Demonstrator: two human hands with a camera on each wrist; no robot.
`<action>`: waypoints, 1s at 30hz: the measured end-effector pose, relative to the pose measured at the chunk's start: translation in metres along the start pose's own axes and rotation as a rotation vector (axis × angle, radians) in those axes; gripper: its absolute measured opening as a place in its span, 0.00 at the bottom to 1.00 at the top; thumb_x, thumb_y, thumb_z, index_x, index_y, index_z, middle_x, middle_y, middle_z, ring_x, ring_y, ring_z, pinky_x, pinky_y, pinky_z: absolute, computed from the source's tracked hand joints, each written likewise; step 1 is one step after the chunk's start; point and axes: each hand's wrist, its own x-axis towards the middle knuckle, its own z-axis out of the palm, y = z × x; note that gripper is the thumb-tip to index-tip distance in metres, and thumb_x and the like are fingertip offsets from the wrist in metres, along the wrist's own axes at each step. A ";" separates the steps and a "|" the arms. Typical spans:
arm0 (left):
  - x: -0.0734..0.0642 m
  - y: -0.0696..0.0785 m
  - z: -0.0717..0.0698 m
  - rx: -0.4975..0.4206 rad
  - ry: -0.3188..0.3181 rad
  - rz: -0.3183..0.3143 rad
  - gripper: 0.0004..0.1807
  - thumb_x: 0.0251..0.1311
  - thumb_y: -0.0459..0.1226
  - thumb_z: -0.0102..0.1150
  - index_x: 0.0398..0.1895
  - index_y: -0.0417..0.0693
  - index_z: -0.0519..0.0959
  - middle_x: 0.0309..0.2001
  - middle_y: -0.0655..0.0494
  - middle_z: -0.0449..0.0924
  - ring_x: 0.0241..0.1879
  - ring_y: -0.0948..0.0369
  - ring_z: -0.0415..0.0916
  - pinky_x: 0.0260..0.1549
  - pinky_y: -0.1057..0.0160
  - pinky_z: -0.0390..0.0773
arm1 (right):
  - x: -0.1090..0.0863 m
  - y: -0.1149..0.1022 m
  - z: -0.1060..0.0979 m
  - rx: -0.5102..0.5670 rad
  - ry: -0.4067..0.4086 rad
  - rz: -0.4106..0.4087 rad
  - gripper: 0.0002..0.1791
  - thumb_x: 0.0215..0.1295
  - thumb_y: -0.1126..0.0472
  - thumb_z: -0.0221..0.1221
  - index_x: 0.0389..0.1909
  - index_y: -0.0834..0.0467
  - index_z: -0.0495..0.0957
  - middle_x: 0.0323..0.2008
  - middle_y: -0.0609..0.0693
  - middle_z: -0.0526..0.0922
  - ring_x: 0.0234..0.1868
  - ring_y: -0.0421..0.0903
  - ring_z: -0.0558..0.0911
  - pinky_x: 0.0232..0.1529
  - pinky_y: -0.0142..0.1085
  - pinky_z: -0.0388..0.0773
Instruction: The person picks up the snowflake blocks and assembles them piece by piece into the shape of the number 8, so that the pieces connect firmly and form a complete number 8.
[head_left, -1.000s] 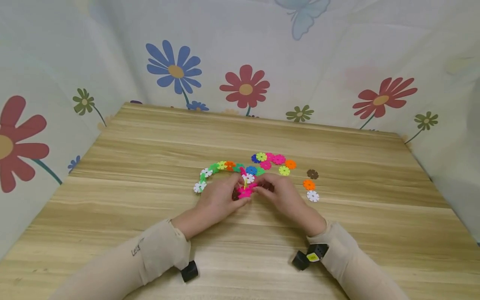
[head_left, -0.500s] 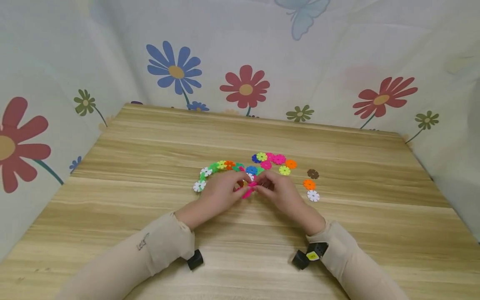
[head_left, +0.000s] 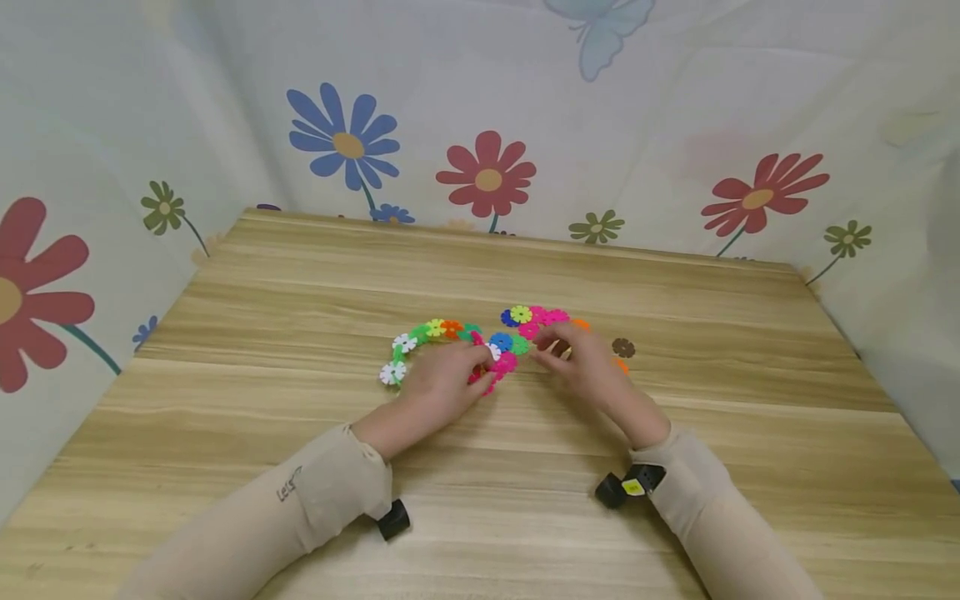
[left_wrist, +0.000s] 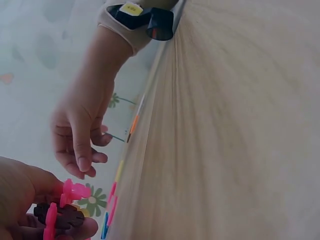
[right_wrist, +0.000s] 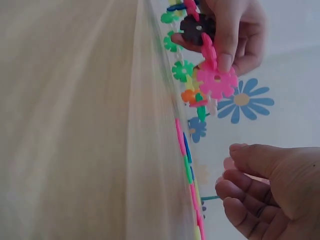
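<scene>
My left hand (head_left: 438, 385) pinches one end of a chain of interlocking plastic flower discs (head_left: 422, 333). The chain curves round behind that hand in white, green, yellow and orange. At the held end, the right wrist view shows a pink disc (right_wrist: 217, 81) joined to another pink one, then a dark brown disc (right_wrist: 196, 30) under the thumb and fingers. My right hand (head_left: 592, 367) hovers just right of the chain, fingers loosely bent, with nothing between them in the right wrist view. Loose blue (head_left: 500, 342) and green discs (head_left: 519, 344) lie between the hands.
More loose discs lie behind the right hand: a yellow one (head_left: 521, 314) over a dark blue, and several pink ones (head_left: 555, 317). A brown disc (head_left: 623, 347) lies to its right, and orange ones are partly hidden. A flowered cloth (head_left: 645, 150) backs the wooden table (head_left: 300, 275).
My right hand has let go of the pink disc at the chain's end and moved right, towards the loose discs. The left hand keeps hold of the chain; the pink disc stays joined to it.
</scene>
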 end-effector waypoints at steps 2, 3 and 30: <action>-0.001 0.000 0.000 0.003 0.013 0.003 0.04 0.61 0.42 0.62 0.36 0.54 0.82 0.25 0.60 0.74 0.23 0.64 0.67 0.19 0.69 0.65 | 0.002 0.003 -0.002 -0.019 -0.004 0.002 0.08 0.61 0.63 0.64 0.38 0.63 0.80 0.37 0.55 0.84 0.35 0.49 0.82 0.39 0.40 0.81; -0.001 -0.001 0.000 0.005 0.019 0.004 0.04 0.61 0.42 0.62 0.36 0.54 0.82 0.25 0.60 0.74 0.23 0.64 0.67 0.20 0.69 0.65 | 0.003 0.005 -0.002 -0.033 -0.011 0.005 0.09 0.61 0.62 0.64 0.38 0.63 0.81 0.37 0.55 0.84 0.36 0.49 0.82 0.39 0.40 0.81; -0.001 -0.008 0.006 0.061 0.068 0.022 0.07 0.62 0.43 0.61 0.39 0.53 0.81 0.32 0.56 0.79 0.27 0.61 0.75 0.19 0.66 0.69 | 0.053 -0.002 0.026 -0.186 -0.183 0.100 0.17 0.60 0.54 0.66 0.46 0.60 0.82 0.32 0.52 0.78 0.34 0.45 0.73 0.36 0.34 0.72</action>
